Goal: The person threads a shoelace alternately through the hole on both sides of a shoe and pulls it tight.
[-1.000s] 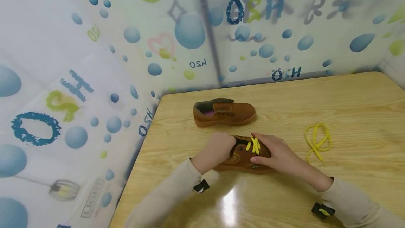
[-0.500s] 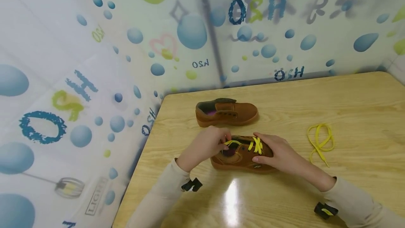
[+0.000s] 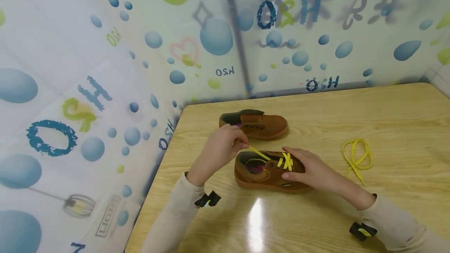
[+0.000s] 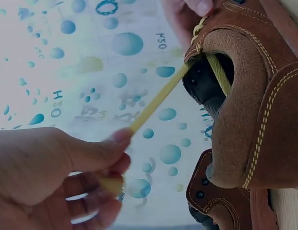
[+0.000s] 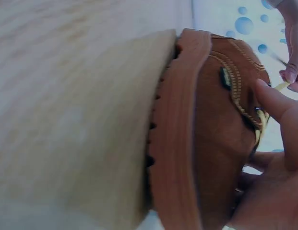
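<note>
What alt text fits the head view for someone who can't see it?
The left hand pinches a yellow lace stretched from a partly laced brown shoe, which the right hand holds on a wooden table. An unlaced brown shoe stands behind it; a loose yellow lace lies to the right.

narrow gap past left hand (image 3: 219, 149), between far shoe (image 3: 272, 125) and near shoe (image 3: 268, 175)

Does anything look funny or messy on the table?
The far shoe has no lace showing, unlike the near shoe, and a yellow lace lies loose on the table. Nothing looks spilled or broken.
</note>
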The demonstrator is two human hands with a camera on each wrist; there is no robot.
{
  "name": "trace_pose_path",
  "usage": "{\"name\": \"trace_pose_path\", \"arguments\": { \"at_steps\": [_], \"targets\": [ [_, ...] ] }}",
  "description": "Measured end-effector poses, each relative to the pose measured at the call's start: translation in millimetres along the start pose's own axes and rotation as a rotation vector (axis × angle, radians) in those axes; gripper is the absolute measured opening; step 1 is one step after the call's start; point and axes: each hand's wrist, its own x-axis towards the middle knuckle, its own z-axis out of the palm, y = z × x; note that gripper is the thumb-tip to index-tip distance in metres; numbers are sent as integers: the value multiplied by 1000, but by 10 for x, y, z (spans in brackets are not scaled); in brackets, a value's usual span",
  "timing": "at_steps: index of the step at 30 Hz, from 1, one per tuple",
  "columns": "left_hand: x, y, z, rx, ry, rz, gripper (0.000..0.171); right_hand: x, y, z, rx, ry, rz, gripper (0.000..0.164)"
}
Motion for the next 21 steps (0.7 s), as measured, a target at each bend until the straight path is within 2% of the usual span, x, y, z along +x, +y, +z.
{"name": "trace_pose_path", "arguments": {
  "at_steps": [6,9,13,16,19,20,21],
  "targets": [
    [85,69,-33,-8,157,160,4,187,-177,-77,49,34,-103,48],
    [141,115,-29,-17,220,201,4,308,-270,-109,110,23,-132,34],
    [181,162,11,-35,303,191,5,406,-343,-158,256,-22,-97,22],
    [171,195,83,-38,444,184,10,436,-369,-186,360,-51,-52,24],
    [106,245,194,-30,592,205,12,460,-392,-218,441,-28,12,28],
    [75,262,246,-31,610,215,11,468,-401,-231,463,-7,38,30],
    [40,282,295,-34,600,220,10,475,-411,-249,489,9,62,31]
  ]
}}
